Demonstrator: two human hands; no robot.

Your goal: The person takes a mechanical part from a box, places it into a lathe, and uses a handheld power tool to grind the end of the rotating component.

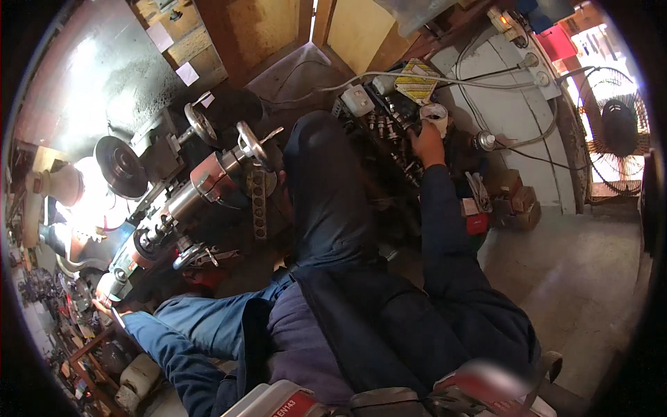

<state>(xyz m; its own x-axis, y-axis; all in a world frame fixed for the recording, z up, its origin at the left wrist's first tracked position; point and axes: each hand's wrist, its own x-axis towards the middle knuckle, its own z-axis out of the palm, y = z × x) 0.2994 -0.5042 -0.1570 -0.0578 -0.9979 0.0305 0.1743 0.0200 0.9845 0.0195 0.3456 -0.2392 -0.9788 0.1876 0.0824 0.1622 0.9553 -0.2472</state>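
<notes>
My right hand (429,146) reaches out to a cluttered bench at the far right of my knee. Its fingers are curled beside a white tub (434,115), next to a row of metal tool pieces (392,128); whatever they grip is hidden. At the far left, my left hand (104,307) is by the rounded end of a grinding machine (113,283). That hand is small and partly hidden, so its fingers' hold does not show. The machine carries a dark grinding wheel (121,167), a steel cylinder (184,205) and a metal handwheel (253,144).
A perforated metal bar (259,208) hangs near my raised knee (323,181). Cables (389,75) run across the bench to a white panel (511,111). Cardboard boxes (514,191) stand right of my arm, and a fan (617,128) is at the far right.
</notes>
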